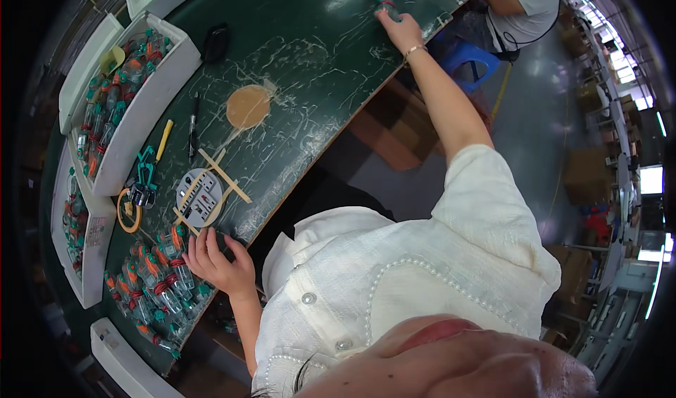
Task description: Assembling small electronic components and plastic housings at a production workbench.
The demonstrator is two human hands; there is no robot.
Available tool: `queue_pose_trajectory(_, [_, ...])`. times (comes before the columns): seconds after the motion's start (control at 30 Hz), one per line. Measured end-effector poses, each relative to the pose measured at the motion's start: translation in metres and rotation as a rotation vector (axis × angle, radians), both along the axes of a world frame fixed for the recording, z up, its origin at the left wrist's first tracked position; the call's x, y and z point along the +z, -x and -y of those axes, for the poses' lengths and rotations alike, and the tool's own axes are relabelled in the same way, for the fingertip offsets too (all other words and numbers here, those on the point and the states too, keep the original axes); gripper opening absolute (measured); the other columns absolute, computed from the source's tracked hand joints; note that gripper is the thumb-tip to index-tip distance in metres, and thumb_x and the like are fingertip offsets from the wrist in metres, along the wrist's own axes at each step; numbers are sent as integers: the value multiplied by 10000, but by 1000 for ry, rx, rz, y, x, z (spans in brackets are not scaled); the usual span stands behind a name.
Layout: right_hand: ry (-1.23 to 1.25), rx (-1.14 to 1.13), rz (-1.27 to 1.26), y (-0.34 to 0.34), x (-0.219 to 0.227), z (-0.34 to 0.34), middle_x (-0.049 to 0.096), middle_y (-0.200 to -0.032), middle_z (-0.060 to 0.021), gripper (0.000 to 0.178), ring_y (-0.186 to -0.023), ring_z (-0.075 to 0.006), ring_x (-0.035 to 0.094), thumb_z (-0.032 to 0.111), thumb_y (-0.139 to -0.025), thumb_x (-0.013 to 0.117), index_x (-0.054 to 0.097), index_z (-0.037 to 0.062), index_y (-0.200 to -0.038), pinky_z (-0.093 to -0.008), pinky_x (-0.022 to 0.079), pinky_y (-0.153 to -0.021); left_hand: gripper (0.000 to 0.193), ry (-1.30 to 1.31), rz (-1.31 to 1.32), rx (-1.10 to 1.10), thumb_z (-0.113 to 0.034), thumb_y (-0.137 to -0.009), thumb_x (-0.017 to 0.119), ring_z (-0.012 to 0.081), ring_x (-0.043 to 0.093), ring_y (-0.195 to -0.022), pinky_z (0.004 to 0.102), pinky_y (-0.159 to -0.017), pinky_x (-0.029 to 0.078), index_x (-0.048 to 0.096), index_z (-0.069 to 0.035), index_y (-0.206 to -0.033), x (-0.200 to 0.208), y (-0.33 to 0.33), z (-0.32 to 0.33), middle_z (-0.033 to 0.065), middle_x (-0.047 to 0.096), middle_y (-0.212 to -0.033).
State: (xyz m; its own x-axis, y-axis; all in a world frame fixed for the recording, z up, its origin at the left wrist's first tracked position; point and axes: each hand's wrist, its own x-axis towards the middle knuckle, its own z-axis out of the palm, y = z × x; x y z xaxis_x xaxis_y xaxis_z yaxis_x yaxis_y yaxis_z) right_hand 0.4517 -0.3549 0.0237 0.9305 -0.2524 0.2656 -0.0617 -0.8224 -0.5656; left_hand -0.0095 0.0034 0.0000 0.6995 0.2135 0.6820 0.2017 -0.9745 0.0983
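My right hand [404, 33] is stretched out to the far right side of the green table. Its fingers are closed on a clear plastic piece [386, 4] with teal ends and red wire. My left hand [222, 261] rests at the table's near edge, fingers bent and apart, holding nothing that I can see. Right beside it lies a pile of similar clear pieces [151, 285] with orange and teal parts and coiled red wires. Just beyond the left hand is a round grey plate [205, 192] with small sockets, thin wooden strips [229, 178] lying across and around it.
White foam boxes [158, 99] full of such pieces line the left side. A teal-handled tool [145, 169], a yellow stick [164, 140], a black pen [192, 134] and a brown disc [248, 106] lie mid-table. A person [524, 11] sits at the far right near a blue stool [470, 61].
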Motion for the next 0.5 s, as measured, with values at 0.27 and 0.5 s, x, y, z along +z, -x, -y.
queue_pose_trajectory(0.27, [-526, 1275, -284, 203, 48, -104, 591, -890, -13, 465, -808, -153, 582, 339, -808, 785, 619, 14, -1097, -290, 493, -696, 634, 65, 52, -198, -158, -829, 741, 488, 367, -1359, 612, -1108, 285, 449, -14, -1373, 47, -16, 29, 228, 483, -1403])
queue_pose_trajectory(0.5, [-468, 1792, -563, 278, 86, -171, 588, -935, -48, 495, -842, -143, 582, 310, -790, 817, 620, 13, -1134, -274, 492, -712, 401, 417, -24, -308, -123, -844, 740, 285, 635, -918, 435, -876, 498, 575, -40, -1200, 71, -6, 22, 107, 635, -1056])
